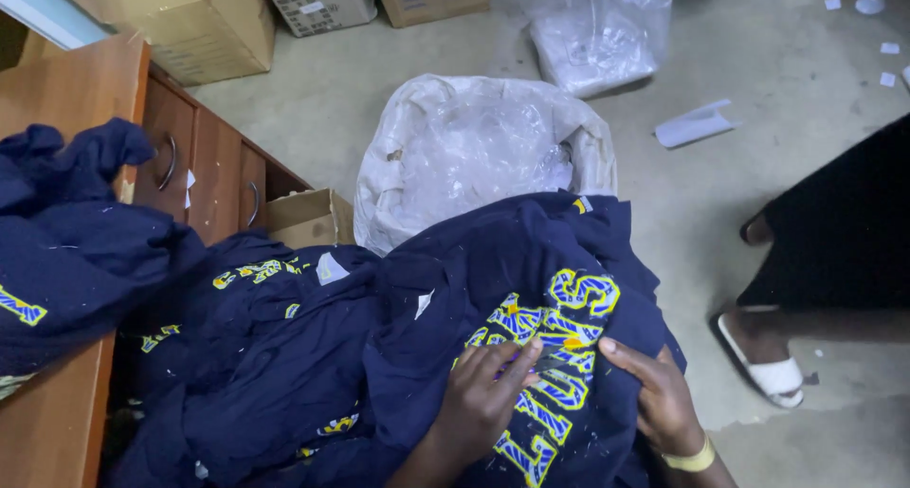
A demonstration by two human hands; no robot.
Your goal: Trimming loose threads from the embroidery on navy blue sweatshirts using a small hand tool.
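1. Navy garment with blue-and-yellow embroidered lettering, draped at bottom centre over a heap of like garments, lettering face up.
2. Left hand laid flat on the lettering, fingers spread and extended, pressing the cloth rather than gripping it.
3. Right hand just beside it at the garment's right edge, fingers curled onto the fabric, thumb toward the lettering; whether anything is pinched between fingers cannot be told. Yellow band at that wrist.
4. Small white scraps scattered on the navy heap, one squarish piece near its upper middle.
5. More navy cloth piled at far left on the wooden tabletop, with a patch of the same lettering showing.
6. Wooden drawers with curved metal handles behind the heap, at left.
7. Large white sack lined with clear plastic directly beyond the garment, touching its upper edge; small open cardboard box just beside the sack.
8. Clear plastic bag and several cardboard cartons farther back on the concrete floor, with a white folded paper lying apart.
9. Another person's foot in a white sandal at right, under a dark garment.
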